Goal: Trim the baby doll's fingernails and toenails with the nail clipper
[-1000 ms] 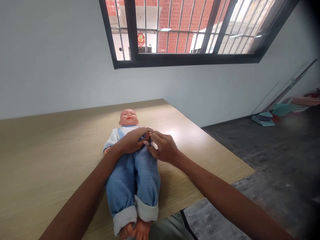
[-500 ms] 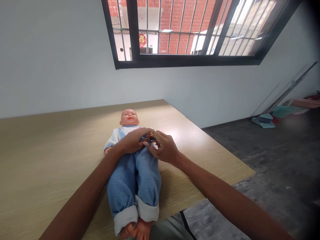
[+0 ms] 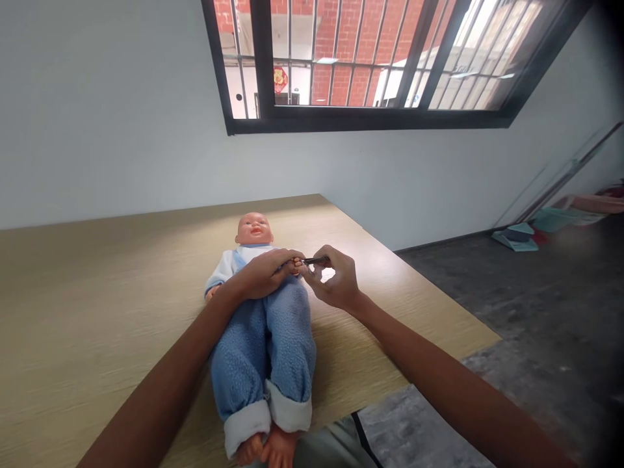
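Doll (image 3: 248, 331): on its back on the table (image 3: 97, 312), face up, head at the far end and bare feet at the near edge. Head bald, eyes open, lips red. Clothing consists of a white top with light blue trim and textured blue trousers (image 3: 290, 351), both legs ending in turned-up white cuffs. The doll's right arm lies along its side, fingers exposed past the sleeve; its left hand is gripped by the person's left hand (image 3: 270, 270), which also covers part of the chest.

Tool (image 3: 316, 260): small, slim, dark — exact type too small to confirm. Held roughly level in the person's right hand (image 3: 336, 276), its tip at the doll's left fingers — contact cannot be verified.
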The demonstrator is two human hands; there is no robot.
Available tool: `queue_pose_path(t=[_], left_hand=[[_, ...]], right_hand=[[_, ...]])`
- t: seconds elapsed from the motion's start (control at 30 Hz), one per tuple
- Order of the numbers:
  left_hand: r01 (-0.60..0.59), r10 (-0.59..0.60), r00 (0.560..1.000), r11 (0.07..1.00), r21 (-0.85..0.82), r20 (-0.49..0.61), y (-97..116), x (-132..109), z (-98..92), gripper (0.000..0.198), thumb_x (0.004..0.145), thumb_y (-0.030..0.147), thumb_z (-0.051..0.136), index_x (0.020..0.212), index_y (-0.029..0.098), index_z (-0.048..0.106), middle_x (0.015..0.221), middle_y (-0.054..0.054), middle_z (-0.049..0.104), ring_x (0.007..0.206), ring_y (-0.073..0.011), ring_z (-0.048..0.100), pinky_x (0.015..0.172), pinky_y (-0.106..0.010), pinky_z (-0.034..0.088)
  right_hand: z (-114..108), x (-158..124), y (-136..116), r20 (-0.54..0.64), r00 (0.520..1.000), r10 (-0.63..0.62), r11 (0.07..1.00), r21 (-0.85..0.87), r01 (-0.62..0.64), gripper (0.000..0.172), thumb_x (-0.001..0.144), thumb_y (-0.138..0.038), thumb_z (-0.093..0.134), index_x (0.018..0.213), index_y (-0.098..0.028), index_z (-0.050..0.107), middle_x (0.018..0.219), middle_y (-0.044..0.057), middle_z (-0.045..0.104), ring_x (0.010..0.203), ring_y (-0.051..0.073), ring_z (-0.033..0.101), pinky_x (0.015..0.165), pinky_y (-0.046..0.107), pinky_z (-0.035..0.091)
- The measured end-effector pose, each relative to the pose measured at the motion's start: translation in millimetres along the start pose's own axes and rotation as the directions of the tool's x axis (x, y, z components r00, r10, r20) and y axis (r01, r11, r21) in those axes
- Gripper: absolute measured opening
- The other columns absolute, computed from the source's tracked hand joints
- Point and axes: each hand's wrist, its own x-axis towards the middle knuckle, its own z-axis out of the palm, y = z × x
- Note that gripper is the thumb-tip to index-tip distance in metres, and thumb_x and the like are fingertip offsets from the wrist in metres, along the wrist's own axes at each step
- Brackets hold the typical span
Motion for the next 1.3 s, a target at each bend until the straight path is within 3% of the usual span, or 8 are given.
queue_pose_path(t=[0.17, 0.4, 0.63, 1.0, 1.17, 1.3], left_hand=[[0.005, -0.005, 1.000, 1.000, -0.005, 0.002, -5.8, 0.2, 1.5, 0.032, 0.103, 0.030, 0.037, 0.126, 0.023, 0.058, 0.118, -0.007, 0.068, 0.111, -0.0225, 0.062, 0.104, -0.039, 0.047], [0.008, -0.008, 1.000, 1.000, -0.011, 0.007, -6.9, 0.6, 1.5, 0.032, 0.103, 0.031, 0.037, 0.126, 0.022, 0.059, 0.118, -0.007, 0.068, 0.110, -0.0229, 0.062, 0.104, -0.040, 0.047], [-0.001, 0.001, 1.000, 1.000, -0.021, 0.007, -6.3, 0.5, 1.1, 0.033, 0.103, 0.032, 0.037, 0.124, 0.022, 0.060, 0.119, -0.007, 0.069, 0.106, -0.0225, 0.063, 0.099, -0.037, 0.049], [-0.006, 0.006, 1.000, 1.000, -0.022, 0.003, -6.5, -0.6, 0.8, 0.030, 0.101, 0.030, 0.038, 0.120, 0.022, 0.059, 0.119, -0.007, 0.068, 0.108, -0.0230, 0.062, 0.097, -0.037, 0.049], [0.007, -0.007, 1.000, 1.000, -0.010, -0.005, -5.9, -1.0, 0.8, 0.030, 0.102, 0.034, 0.037, 0.115, 0.021, 0.060, 0.119, -0.008, 0.068, 0.108, -0.0239, 0.062, 0.098, -0.039, 0.049], [-0.006, 0.006, 1.000, 1.000, -0.007, -0.004, -5.1, -1.1, 0.5, 0.029, 0.099, 0.029, 0.039, 0.116, 0.021, 0.060, 0.119, -0.007, 0.068, 0.108, -0.0235, 0.062, 0.098, -0.038, 0.050]], right_hand=[[0.6, -5.2, 1.8, 0.090, 0.992, -0.092, 0.996, -0.006, 0.092, 0.023, 0.087, -0.034, 0.070, 0.079, -0.023, 0.052, 0.068, -0.003, 0.056, 0.057, 0.011, 0.053, 0.053, 0.025, 0.043], [1.6, -4.0, -1.5, 0.155, 0.982, -0.112, 0.994, 0.000, 0.113, 0.015, 0.092, -0.031, 0.064, 0.085, -0.022, 0.054, 0.074, -0.002, 0.057, 0.057, 0.010, 0.053, 0.054, 0.024, 0.043], [1.3, 0.8, -6.6, 0.177, 0.982, -0.063, 0.998, 0.011, 0.062, 0.016, 0.092, -0.031, 0.062, 0.084, -0.022, 0.052, 0.074, -0.003, 0.056, 0.057, 0.009, 0.050, 0.053, 0.024, 0.041], [2.8, 8.6, -10.2, 0.181, 0.983, 0.043, 0.997, 0.048, -0.053, 0.032, 0.089, -0.039, 0.067, 0.076, -0.023, 0.042, 0.065, -0.006, 0.049, 0.055, 0.009, 0.044, 0.053, 0.022, 0.038], [3.5, 9.5, -12.5, 0.192, 0.980, 0.053, 0.995, 0.069, -0.067, 0.027, 0.094, -0.038, 0.059, 0.078, -0.023, 0.043, 0.064, -0.006, 0.047, 0.056, 0.009, 0.042, 0.053, 0.023, 0.038], [4.3, 10.5, -13.8, 0.185, 0.980, 0.076, 0.993, 0.074, -0.091, 0.035, 0.089, -0.040, 0.066, 0.074, -0.023, 0.039, 0.065, -0.006, 0.047, 0.056, 0.010, 0.041, 0.053, 0.023, 0.036]])
